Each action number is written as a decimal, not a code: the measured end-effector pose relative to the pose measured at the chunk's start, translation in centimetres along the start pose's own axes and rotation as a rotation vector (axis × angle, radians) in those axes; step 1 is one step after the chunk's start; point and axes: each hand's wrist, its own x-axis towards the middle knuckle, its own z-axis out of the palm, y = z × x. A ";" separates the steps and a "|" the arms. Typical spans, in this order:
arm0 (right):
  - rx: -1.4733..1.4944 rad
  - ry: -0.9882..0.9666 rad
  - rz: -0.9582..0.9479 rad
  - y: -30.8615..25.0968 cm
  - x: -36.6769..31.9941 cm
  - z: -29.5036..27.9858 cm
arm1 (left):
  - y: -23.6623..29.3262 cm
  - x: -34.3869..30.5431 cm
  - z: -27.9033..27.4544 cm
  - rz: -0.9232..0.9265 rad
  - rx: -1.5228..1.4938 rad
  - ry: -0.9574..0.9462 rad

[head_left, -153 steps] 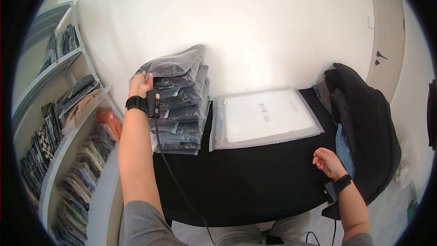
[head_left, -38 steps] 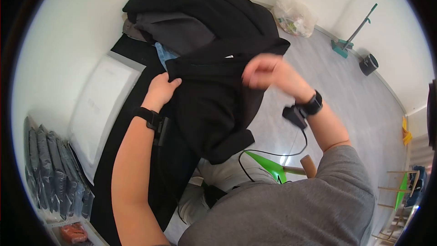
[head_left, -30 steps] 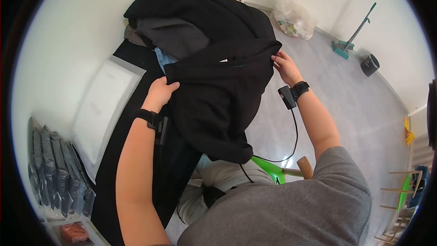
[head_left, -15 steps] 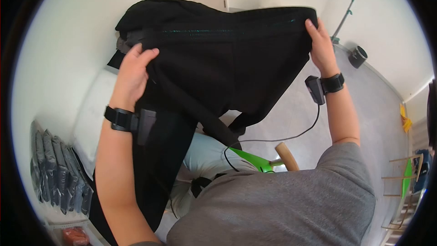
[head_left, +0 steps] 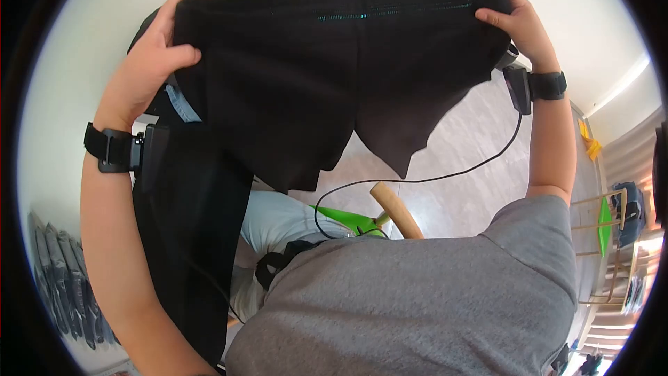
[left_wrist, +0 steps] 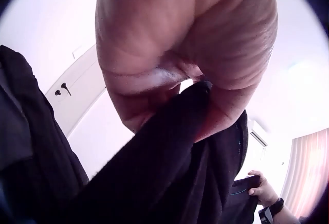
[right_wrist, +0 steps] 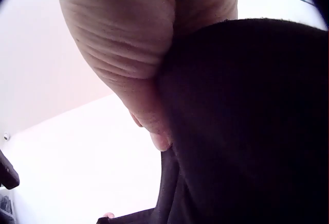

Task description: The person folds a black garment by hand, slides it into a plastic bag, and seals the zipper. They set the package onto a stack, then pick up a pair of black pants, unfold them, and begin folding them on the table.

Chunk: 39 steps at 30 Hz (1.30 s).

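A pair of black trousers [head_left: 292,76] hangs spread out in the head view, waistband upward, with a line of teal stitching below the top edge. My left hand [head_left: 149,56] grips one end of the waistband, its thumb on the near face. At the opposite end my right hand [head_left: 522,24] pinches the waistband between thumb and fingers. In the left wrist view the bunched black cloth [left_wrist: 154,167] runs between thumb and fingers. The right wrist view has the dark fabric [right_wrist: 247,126] filling its right side. The legs' lower ends fold away beneath.
The black-covered table [head_left: 188,251] lies below my left arm. Bagged garments [head_left: 62,278] are stacked at far left. Blue denim [head_left: 183,104] shows beside the trousers, which hide most of the clothes pile. A green stool [head_left: 341,219] stands by my legs; a cable [head_left: 431,179] loops from the right wrist.
From the bagged stack, the view has turned right to the clothes pile. Both hands took hold of the black trousers, then raised them and spread the waistband wide.
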 end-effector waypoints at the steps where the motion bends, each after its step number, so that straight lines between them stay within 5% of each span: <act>1: 0.017 -0.069 -0.031 -0.2 -0.3 -0.4 | 0.3 -0.1 0.0 -0.019 0.014 -0.013; 2: 0.007 -0.034 -0.150 0.1 -0.4 -0.5 | 0.7 -0.1 0.3 -0.048 0.015 -0.021; 4: -0.031 -0.045 -0.126 0.4 -0.9 -1.1 | 0.3 0.2 0.5 0.182 0.186 0.022; 6: 0.046 -0.087 -0.034 0.6 -1.4 -1.4 | 0.6 -0.1 0.4 0.155 0.091 -0.017; 14: 0.153 -0.191 0.126 0.0 -2.1 -0.1 | 2.4 -1.1 0.1 -0.161 0.090 -0.102; 18: -0.020 -0.243 0.243 -0.6 -2.2 -0.3 | 2.5 -1.2 -0.5 -0.300 0.388 -0.059; 29: 0.111 0.044 0.066 1.5 -3.0 1.0 | -1.1 -0.9 -0.3 -0.055 0.130 0.175; 31: 0.168 0.142 0.040 1.5 -3.3 1.8 | -1.3 -0.8 0.2 0.135 0.024 0.280; 35: 0.316 0.350 0.005 0.3 -3.6 3.7 | -0.8 -0.7 1.8 0.146 -0.129 0.446; 39: 0.166 0.419 0.035 1.5 -2.8 5.2 | -2.1 0.1 1.4 -0.091 0.154 0.443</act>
